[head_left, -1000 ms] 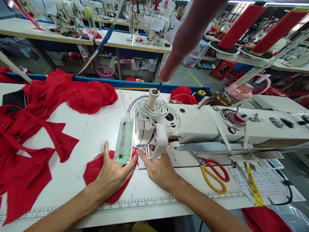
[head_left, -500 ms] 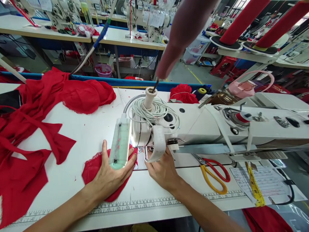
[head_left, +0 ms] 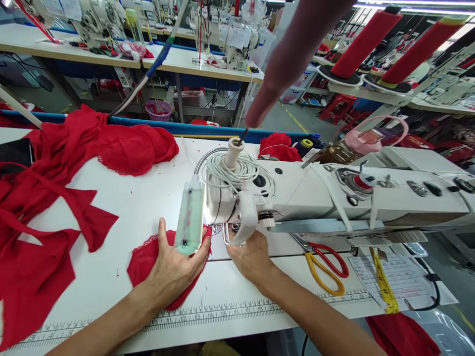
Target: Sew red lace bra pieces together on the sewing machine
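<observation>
My left hand (head_left: pixel 171 271) lies on a red lace-edged fabric piece (head_left: pixel 144 259), thumb apart and fingers stretched toward the needle area of a white sewing machine (head_left: pixel 297 185). A clear, pale-green light bar (head_left: pixel 190 217) on a flexible metal neck hangs over that hand and covers part of it and the cloth. My right hand (head_left: pixel 252 257) rests on the machine bed at the needle, just right of the fabric. Its fingertips go behind the white curved guard (head_left: pixel 246 217), so whether they pinch anything is hidden.
Red garments (head_left: pixel 70 163) heap on the table's left side. Scissors with red and yellow handles (head_left: pixel 326 269) lie right of my right hand, near a yellow tape measure (head_left: pixel 384 282) and a written sheet (head_left: pixel 397 279). A printed ruler (head_left: pixel 222 313) runs along the front edge.
The whole view has shifted slightly, with the machine's right side and the thread cones appearing further left. Both hands keep nearly the same place on the fabric and at the needle.
</observation>
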Tool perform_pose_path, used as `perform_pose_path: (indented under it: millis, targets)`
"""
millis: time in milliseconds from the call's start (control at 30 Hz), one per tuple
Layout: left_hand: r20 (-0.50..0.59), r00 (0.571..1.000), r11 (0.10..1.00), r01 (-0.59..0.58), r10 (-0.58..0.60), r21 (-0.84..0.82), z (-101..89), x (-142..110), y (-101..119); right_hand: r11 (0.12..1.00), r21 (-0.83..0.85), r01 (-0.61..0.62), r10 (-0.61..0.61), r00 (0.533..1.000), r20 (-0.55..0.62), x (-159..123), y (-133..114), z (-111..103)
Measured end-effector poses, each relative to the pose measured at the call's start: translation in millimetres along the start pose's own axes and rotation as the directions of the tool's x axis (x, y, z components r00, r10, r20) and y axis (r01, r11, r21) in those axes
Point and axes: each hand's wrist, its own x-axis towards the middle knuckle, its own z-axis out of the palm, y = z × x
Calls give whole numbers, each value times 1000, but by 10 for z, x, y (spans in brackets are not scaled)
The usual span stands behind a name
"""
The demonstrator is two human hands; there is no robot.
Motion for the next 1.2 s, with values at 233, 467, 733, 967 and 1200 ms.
perform_pose_path:
  millis: [233,467,733,967,1200]
  targets:
    - [1,999,999,41,-41,-5,6,-52,25,984,-2,177,-176,981,-86,-135,-28,-146]
    - [10,999,1000,31,-31,5,10,-3,-46,982,-14,188,-187,960,-210,-107,-38,-46]
    - [33,997,998,-66,65,3,-38,11,-59,987,57,151,-127,944,-304,-86,-57,-71]
    - [62,996,998,-68,66,18,-32,10,-63,999,-27,43,-50,940,-337,18,-62,-70]
    - [34,998,998,-52,52,24,-36,38,-45,993,-106,48,-60,992,-109,94,-124,-63]
